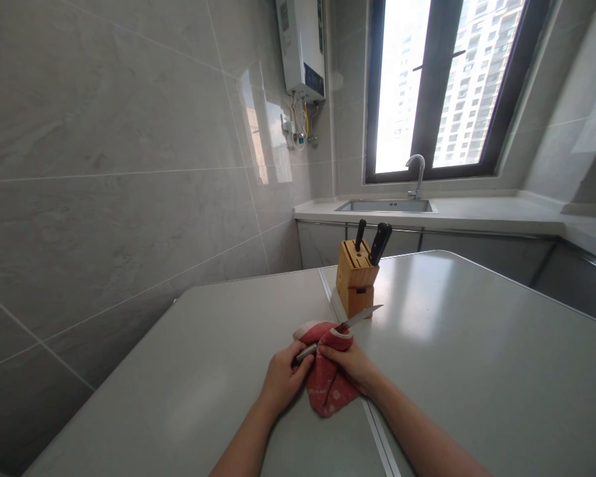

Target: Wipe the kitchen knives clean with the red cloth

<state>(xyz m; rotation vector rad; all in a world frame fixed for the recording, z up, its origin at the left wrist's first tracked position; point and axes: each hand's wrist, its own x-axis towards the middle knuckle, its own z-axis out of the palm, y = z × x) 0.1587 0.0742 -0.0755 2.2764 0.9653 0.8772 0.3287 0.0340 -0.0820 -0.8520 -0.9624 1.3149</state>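
Left hand (282,377) grips a knife (347,323); right hand (350,366) wraps a red cloth (328,387) around its blade, near the knife block (356,281).

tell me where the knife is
Head view, centre: the knife is in the left hand, blade through the red cloth the right hand holds, tip near the block.

Both forearms reach forward, left hand (283,377) and right hand (351,364) curled closed, close together.
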